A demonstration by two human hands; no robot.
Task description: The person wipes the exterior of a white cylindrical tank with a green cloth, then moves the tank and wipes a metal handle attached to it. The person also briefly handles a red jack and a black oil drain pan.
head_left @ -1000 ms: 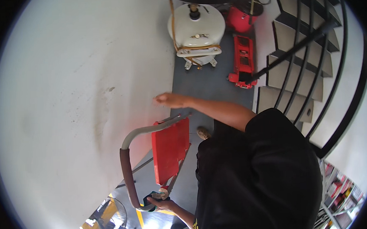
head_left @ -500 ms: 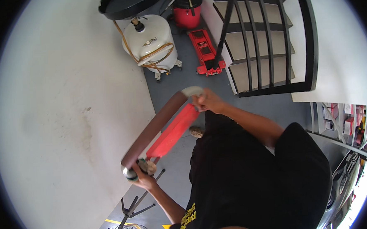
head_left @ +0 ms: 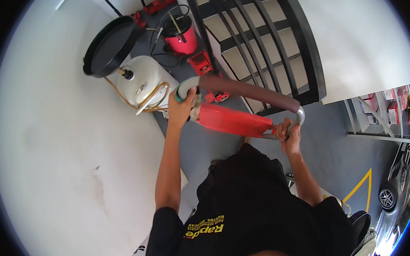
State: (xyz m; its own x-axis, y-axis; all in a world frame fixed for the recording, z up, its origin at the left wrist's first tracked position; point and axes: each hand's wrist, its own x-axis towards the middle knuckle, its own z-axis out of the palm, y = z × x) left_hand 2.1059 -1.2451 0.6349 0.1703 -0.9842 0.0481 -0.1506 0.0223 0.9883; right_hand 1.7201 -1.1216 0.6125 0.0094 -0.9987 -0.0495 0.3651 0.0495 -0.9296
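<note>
Both my hands hold a looped metal-tube frame, with a brown sleeve (head_left: 252,93) on its far side and a red panel (head_left: 234,120) along its near side. My left hand (head_left: 181,106) is closed around the left end, where a grey bend (head_left: 190,85) and a green band show. At the opposite end, my right hand (head_left: 290,136) wraps the tube just below a bare silver bend (head_left: 300,116). The frame is raised in front of my body, sloping down slightly to the right. What kind of equipment it belongs to, I cannot make out.
Beyond the frame stand a white tank (head_left: 143,80) with a tan hose, a black round pan (head_left: 110,47), a red bucket (head_left: 181,39) and a red floor jack (head_left: 200,63). Black stair railings (head_left: 302,44) rise ahead. At right are a shelf (head_left: 373,114) and a car (head_left: 393,187).
The frame has swung from a steep slant at the left to nearly level ahead of me. My left hand has moved up and away, my right hand rightward and nearer. The view has turned too.
</note>
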